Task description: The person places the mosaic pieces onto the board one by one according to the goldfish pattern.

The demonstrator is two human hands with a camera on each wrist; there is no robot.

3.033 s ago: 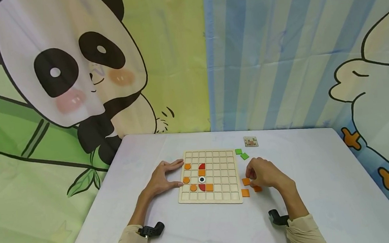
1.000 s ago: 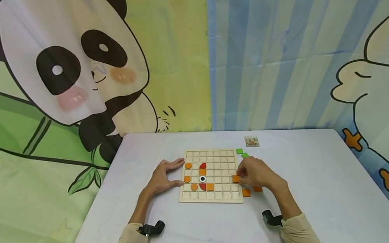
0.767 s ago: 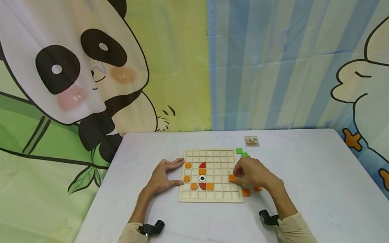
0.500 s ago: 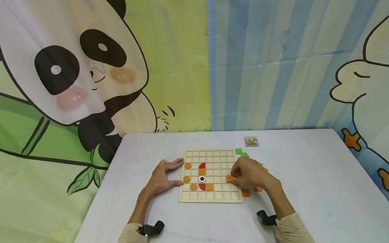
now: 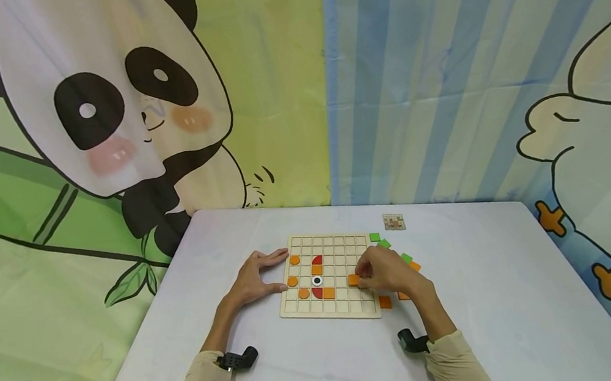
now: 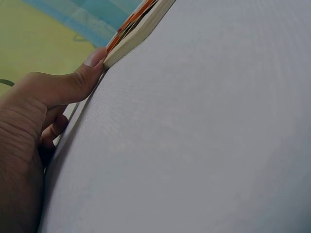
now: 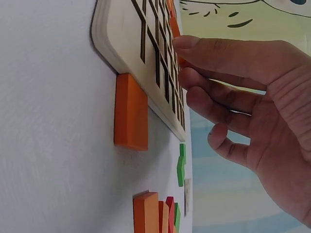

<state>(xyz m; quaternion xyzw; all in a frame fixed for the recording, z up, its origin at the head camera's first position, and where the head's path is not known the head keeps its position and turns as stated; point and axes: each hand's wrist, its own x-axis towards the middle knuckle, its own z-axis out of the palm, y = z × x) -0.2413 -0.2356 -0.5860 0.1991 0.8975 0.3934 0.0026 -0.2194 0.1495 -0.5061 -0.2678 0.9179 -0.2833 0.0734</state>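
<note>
A pale wooden grid board [image 5: 331,317] lies on the white table. My left hand [image 5: 253,278] rests at its left side, with thumb and fingers spread apart against the edge; in the left wrist view the thumb of that hand [image 6: 53,92] touches a board corner. Over the board's right half, my right hand [image 5: 390,266] pinches an orange square tile [image 5: 353,280] between thumb and fingers. On the left half sit several orange discs [image 5: 294,259], two red quarter-round tiles [image 5: 318,260], two orange squares [image 5: 329,293] and an eye disc [image 5: 316,281].
Right of the board lie loose green tiles [image 5: 374,237] and orange tiles [image 5: 385,302]; the right wrist view shows an orange tile [image 7: 131,114] against the board's edge. A small patterned card [image 5: 394,222] lies farther back. Printed curtains [image 5: 274,95] hang behind the table.
My right hand has picked an orange square tile from beside the board and carried it left over the board. The left hand has stayed at the edge.
</note>
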